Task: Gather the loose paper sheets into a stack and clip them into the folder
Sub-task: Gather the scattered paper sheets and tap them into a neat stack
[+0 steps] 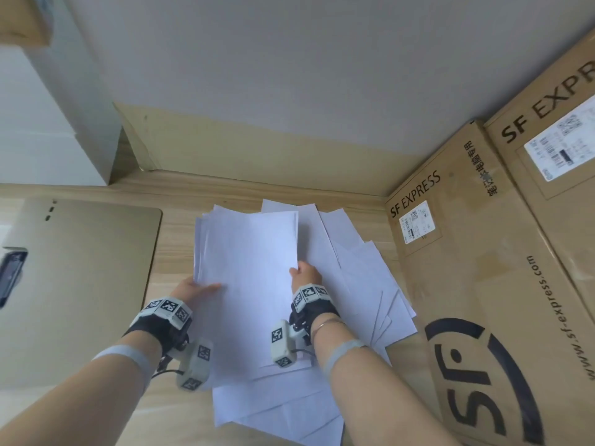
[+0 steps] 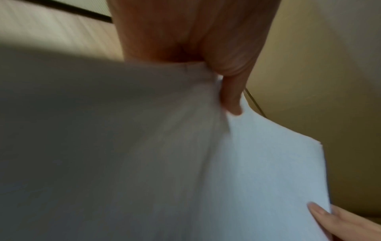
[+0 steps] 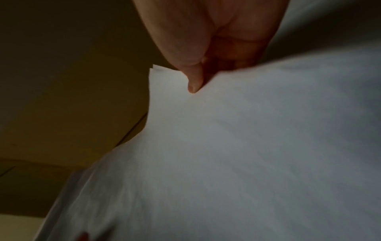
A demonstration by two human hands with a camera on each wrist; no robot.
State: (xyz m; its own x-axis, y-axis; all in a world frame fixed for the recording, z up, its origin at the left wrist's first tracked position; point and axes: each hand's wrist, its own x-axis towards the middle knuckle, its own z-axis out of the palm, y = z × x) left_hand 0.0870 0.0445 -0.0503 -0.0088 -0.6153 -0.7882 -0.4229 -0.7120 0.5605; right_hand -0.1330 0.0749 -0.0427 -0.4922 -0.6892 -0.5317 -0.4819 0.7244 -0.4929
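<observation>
Two hands hold one gathered stack of white paper sheets [image 1: 248,284] above the table [image 1: 174,239]. The left hand [image 1: 193,289] has a closed grip on the stack's left long edge, thumb lying on top of the sheets; the left wrist view shows that thumb [image 2: 231,97] pressed onto the paper with the other fingers hidden beneath. The right hand [image 1: 306,275] pinches the right long edge in the same way, thumb [image 3: 193,81] on top, so both grips are closed on the stack.

The stack's long axis runs away from the person, its far short edge pointing toward the wall and its near short edge lying between the two wrists. The far end is not squared: several sheet corners fan out there.

Under and to the right of the right grip, more loose sheets [image 1: 370,278] lie spread on the table; their exact count cannot be told, though at least five overlapping edges show. Others [image 1: 277,413] lie nearer the person, below both grips.

Left of the left grip lies one tan folder [image 1: 80,284], flat on the table. Right of the right grip stand two cardboard boxes [image 1: 476,252] marked SF EXPRESS.
</observation>
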